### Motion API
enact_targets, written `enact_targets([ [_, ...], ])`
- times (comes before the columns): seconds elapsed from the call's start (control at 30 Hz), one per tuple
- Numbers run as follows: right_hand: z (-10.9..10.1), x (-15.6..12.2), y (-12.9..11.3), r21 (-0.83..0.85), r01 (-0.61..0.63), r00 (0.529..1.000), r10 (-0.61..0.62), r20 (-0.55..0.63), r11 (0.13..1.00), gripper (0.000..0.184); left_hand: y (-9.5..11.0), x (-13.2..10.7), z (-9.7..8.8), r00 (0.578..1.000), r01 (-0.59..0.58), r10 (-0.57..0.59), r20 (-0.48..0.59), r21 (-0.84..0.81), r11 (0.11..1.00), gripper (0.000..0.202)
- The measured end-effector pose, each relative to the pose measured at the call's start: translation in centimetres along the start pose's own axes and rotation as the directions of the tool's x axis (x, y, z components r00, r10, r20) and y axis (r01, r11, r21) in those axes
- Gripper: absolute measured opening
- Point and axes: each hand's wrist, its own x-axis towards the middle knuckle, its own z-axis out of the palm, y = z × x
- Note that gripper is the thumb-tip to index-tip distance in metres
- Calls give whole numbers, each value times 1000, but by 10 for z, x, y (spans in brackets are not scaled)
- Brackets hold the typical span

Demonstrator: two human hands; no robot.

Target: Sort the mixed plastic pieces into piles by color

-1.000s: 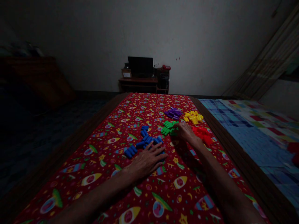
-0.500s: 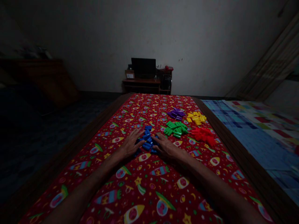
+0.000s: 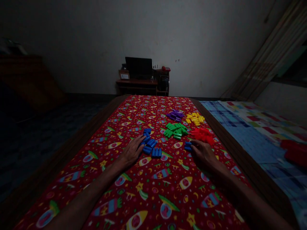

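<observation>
A small heap of blue ribbed plastic pieces (image 3: 151, 143) lies on the red patterned cloth (image 3: 153, 188). My left hand (image 3: 131, 150) rests along the heap's left side, fingers stretched out and touching the nearest pieces. To the right, my right hand (image 3: 203, 151) pinches one blue ribbed plastic piece (image 3: 188, 146) low over the cloth, apart from the heap. Its fingertips are partly hidden behind the thumb side. Just beyond that hand is a pile of red pieces (image 3: 203, 135); green pieces (image 3: 176, 130) lie farther left.
Farther back sit purple pieces (image 3: 175, 115) and yellow pieces (image 3: 195, 118). Dark wooden edges (image 3: 216, 127) border the cloth. A patterned bedspread (image 3: 230, 134) spreads at the right, and a desk with a monitor (image 3: 139, 67) stands against the wall.
My right hand has moved right, away from the blue heap, with a blue piece in its fingers. My left hand stays beside the heap. The view has turned slightly right.
</observation>
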Motion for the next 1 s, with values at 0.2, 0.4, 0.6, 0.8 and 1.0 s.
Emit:
enact_targets([
  [0.2,-15,-9,-1,-96,47,981,-65,-185,994,29,-5,0,4,1000,2,-2,2,-3,1000,52],
  [0.4,50,3,-76,3,495,863,-492,117,869,35,-1,0,-1,1000,-7,7,-17,-13,1000,50],
  [0.6,100,6,-93,-96,629,755,-577,312,771,47,4,-1,-5,1000,-16,15,-17,-18,1000,49],
  [0.8,60,-6,-42,-233,556,831,-524,188,798,32,1,-3,-3,1000,-6,6,-18,-9,1000,50],
  [1.0,17,-15,8,-380,454,880,-471,53,806,26,1,-2,-3,1000,8,-8,-6,-9,1000,52],
])
